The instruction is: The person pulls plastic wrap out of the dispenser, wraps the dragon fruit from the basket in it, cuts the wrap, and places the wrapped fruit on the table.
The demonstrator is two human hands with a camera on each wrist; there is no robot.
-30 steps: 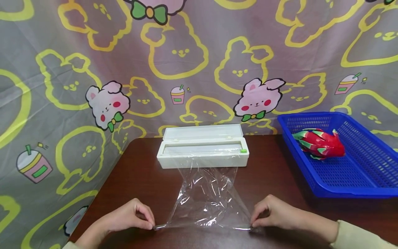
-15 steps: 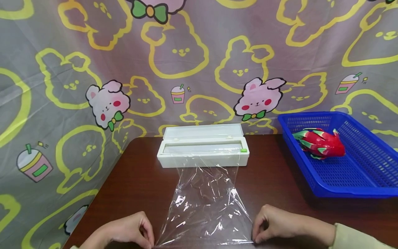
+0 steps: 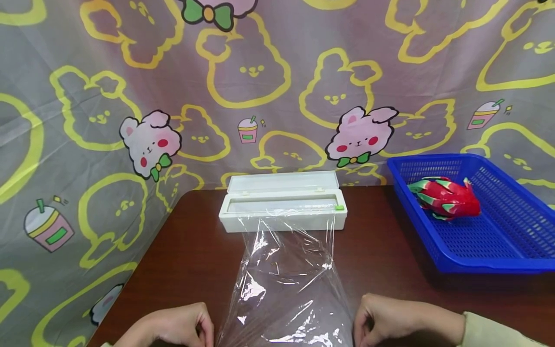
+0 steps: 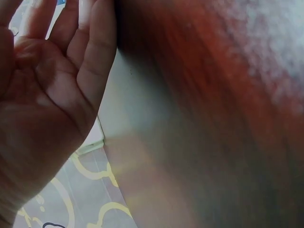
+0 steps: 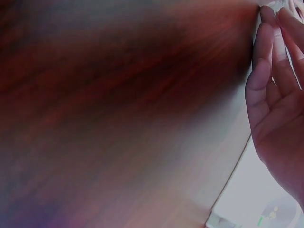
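A sheet of clear plastic wrap (image 3: 286,289) stretches toward me from a white wrap dispenser box (image 3: 282,222), whose lid (image 3: 284,181) stands open at the back. At the sheet's near left corner my left hand (image 3: 179,325) pinches the film. The near right corner is pinched by my right hand (image 3: 388,318). Both sets of fingertips run off the bottom of the head view. A green slider (image 3: 339,207) sits at the box's right end. In the right wrist view, a bit of film (image 5: 275,5) shows at the right hand's fingertips.
On the right of the brown table (image 3: 186,250) stands a blue plastic basket (image 3: 451,265) holding a red dragon fruit (image 3: 451,198). A cartoon-patterned cloth (image 3: 277,96) hangs behind the table and along its left side.
Both hands have drawn toward me, holding the film corners, and the sheet between box and hands has grown longer. The box, basket and dragon fruit stay in place.
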